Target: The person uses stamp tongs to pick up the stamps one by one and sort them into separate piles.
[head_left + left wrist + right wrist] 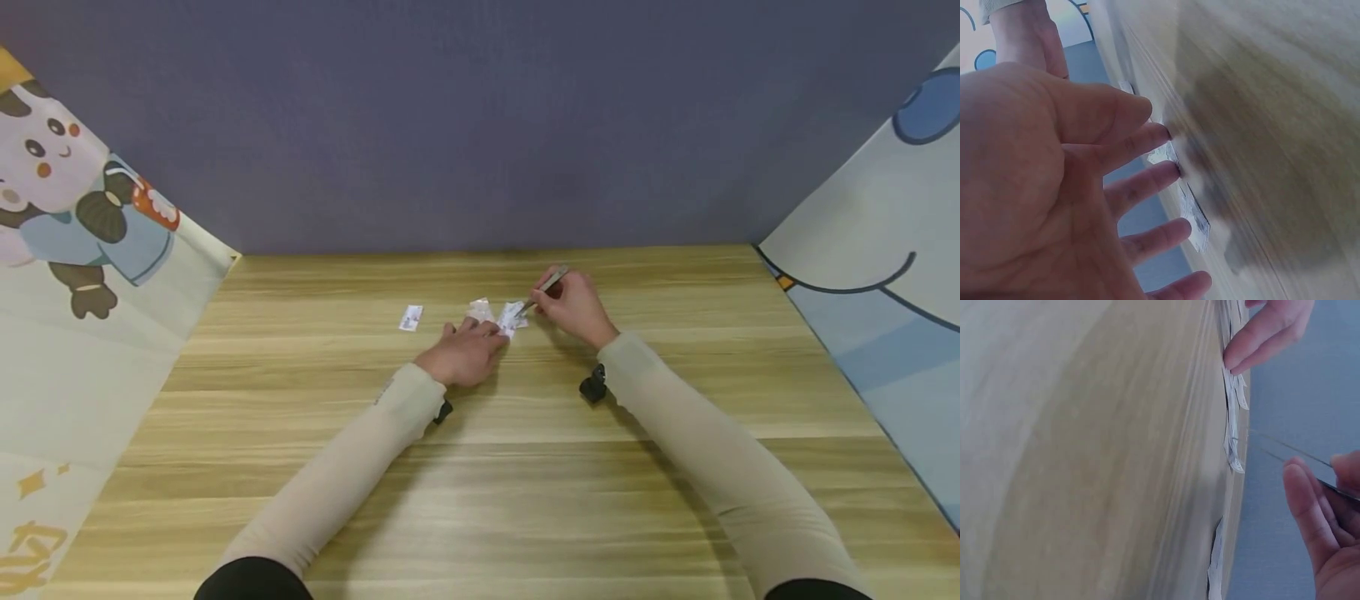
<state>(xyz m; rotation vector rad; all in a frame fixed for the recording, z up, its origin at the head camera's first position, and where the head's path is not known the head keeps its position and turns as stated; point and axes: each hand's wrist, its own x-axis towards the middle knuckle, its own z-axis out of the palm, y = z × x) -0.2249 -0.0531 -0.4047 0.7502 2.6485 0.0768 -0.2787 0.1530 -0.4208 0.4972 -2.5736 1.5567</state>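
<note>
Small white printed paper pieces (511, 317) lie overlapping near the far side of the table, some partly hidden under my left hand (465, 354). That hand is spread palm down, its fingertips at the papers. In the left wrist view its fingers (1147, 189) are nearly straight, with a paper piece (1195, 219) beyond them. My right hand (576, 308) pinches metal tweezers (553, 278) between thumb and fingers. The tweezers' tips point down at the overlapping papers. Seen from the right wrist, the two tweezer arms (1297, 450) stand slightly apart near the paper edges.
A separate paper piece (411, 317) lies left of the hands on the wood-grain table (525, 483). A dark blue-grey panel (495, 125) rises behind the table. Cartoon-printed panels (90, 208) flank both sides. A black wrist camera (592, 387) sits under the right sleeve.
</note>
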